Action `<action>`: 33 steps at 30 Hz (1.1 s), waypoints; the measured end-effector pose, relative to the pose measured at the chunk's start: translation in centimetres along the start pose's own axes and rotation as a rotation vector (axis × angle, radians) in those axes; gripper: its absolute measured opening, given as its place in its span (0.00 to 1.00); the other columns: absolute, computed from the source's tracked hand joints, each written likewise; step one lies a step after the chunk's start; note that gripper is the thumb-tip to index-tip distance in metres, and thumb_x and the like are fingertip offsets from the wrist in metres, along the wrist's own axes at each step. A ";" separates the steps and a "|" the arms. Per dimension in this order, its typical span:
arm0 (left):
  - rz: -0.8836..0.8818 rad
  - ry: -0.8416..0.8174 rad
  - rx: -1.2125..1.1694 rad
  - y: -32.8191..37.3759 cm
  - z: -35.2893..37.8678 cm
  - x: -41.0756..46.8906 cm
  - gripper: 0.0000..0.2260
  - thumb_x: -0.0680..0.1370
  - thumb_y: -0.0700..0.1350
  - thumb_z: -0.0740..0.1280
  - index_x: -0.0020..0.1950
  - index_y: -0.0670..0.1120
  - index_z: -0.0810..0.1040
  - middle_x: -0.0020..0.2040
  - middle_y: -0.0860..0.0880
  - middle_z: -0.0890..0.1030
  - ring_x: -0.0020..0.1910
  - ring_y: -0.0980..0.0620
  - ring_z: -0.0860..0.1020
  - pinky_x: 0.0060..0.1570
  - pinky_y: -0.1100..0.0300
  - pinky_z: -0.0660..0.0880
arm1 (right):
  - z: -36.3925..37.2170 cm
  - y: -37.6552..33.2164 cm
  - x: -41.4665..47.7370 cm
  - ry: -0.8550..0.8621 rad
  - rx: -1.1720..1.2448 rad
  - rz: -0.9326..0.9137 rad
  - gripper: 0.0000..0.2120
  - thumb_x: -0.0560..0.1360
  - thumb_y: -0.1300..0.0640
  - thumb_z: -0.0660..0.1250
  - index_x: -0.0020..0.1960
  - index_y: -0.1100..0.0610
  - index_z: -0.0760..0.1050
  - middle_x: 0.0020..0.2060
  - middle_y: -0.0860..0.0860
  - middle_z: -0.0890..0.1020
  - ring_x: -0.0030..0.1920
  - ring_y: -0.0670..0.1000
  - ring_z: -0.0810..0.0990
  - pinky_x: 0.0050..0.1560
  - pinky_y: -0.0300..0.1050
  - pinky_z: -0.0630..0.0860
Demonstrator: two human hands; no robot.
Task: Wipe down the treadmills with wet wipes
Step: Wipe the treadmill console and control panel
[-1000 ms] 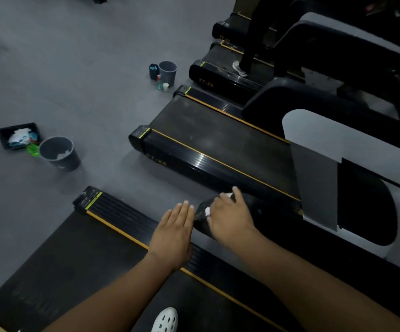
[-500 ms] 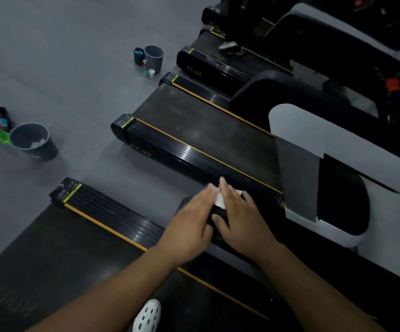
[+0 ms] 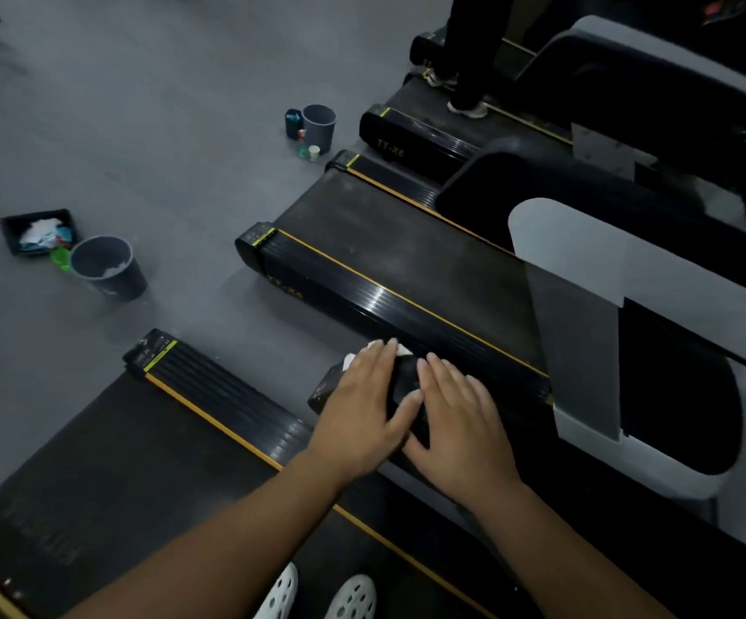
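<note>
Wet wipe (image 3: 404, 350), white and crumpled, showing only as small patches past the fingertips of the left hand (image 3: 362, 408), the rest hidden beneath it. Lies at the far end of a dark pack (image 3: 324, 388), in the gap between the near treadmill (image 3: 139, 462) and the middle treadmill (image 3: 384, 256), close against the middle one's ribbed side rail.

Left hand palm down, fingers straight and together, pressing flat on wipe and pack, thumb stretched toward the right hand (image 3: 460, 422). Right hand just beside it, also palm down, fingers straight and slightly spread, laid on the pack's right part. No curl or pinch in either hand.

On the grey floor (image 3: 139, 127) to the left, a grey bucket (image 3: 110, 274) with white scraps inside, just beside a green bottle (image 3: 61, 257) and a black tray (image 3: 34, 215) of crumpled wipes. Farther off, a second bucket (image 3: 320, 127) with small containers around it, near the middle treadmill's end. On the far treadmill (image 3: 411, 131), another person's legs and pale shoes (image 3: 467, 110). White perforated clogs (image 3: 353, 596) at the bottom edge, on the near treadmill. Grey-and-black upright (image 3: 585, 350) to the right of the hands.
</note>
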State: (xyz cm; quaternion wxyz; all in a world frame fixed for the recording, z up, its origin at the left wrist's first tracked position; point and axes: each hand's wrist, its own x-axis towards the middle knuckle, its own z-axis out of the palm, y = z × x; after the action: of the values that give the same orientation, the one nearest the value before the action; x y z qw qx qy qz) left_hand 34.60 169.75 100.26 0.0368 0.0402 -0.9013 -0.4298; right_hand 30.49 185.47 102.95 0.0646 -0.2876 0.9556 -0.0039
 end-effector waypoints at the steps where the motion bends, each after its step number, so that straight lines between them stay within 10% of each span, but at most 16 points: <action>1: 0.023 0.014 0.047 -0.2 0.5 -0.3 0.34 0.80 0.64 0.52 0.82 0.48 0.57 0.82 0.50 0.57 0.81 0.56 0.51 0.80 0.54 0.50 | 0.0 0.0 0.0 -0.008 -0.004 -0.002 0.40 0.75 0.37 0.53 0.81 0.57 0.56 0.80 0.54 0.60 0.80 0.51 0.58 0.78 0.53 0.55; 7: -0.113 0.091 -0.076 -2.5 1.1 -2.2 0.27 0.84 0.59 0.55 0.82 0.52 0.56 0.79 0.59 0.58 0.77 0.65 0.55 0.70 0.73 0.52 | -0.1 -0.3 0.4 -0.012 -0.031 -0.013 0.44 0.73 0.33 0.53 0.80 0.59 0.58 0.79 0.57 0.63 0.78 0.57 0.63 0.75 0.56 0.61; 12: -0.228 0.155 -0.336 -3.9 2.2 -2.5 0.23 0.85 0.57 0.56 0.80 0.57 0.60 0.78 0.64 0.61 0.78 0.64 0.56 0.75 0.65 0.54 | -0.6 -0.5 3.4 -0.109 -0.010 -0.151 0.43 0.77 0.33 0.58 0.82 0.52 0.44 0.82 0.54 0.51 0.80 0.55 0.54 0.78 0.52 0.54; 20: -0.358 -0.007 -0.633 -9.0 2.1 0.0 0.21 0.85 0.61 0.52 0.78 0.62 0.65 0.79 0.62 0.62 0.78 0.64 0.56 0.79 0.55 0.52 | -0.3 -1.7 5.8 -0.102 -0.056 -0.203 0.37 0.73 0.33 0.59 0.77 0.50 0.63 0.74 0.52 0.69 0.68 0.55 0.72 0.61 0.51 0.75; 33: -0.315 -0.024 -0.703 -13.8 2.7 -2.5 0.25 0.82 0.62 0.51 0.78 0.58 0.66 0.79 0.60 0.63 0.78 0.64 0.58 0.79 0.56 0.52 | 0.3 -2.9 8.2 -0.184 -0.130 -0.278 0.28 0.73 0.36 0.59 0.69 0.47 0.74 0.70 0.52 0.75 0.63 0.56 0.76 0.51 0.51 0.78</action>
State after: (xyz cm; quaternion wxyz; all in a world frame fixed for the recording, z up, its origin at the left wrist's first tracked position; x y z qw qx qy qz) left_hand 37.35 163.46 87.71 -0.0287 0.1579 -0.6820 -0.7136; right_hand 25.32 178.56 101.79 0.1321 -0.4194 0.8950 0.0751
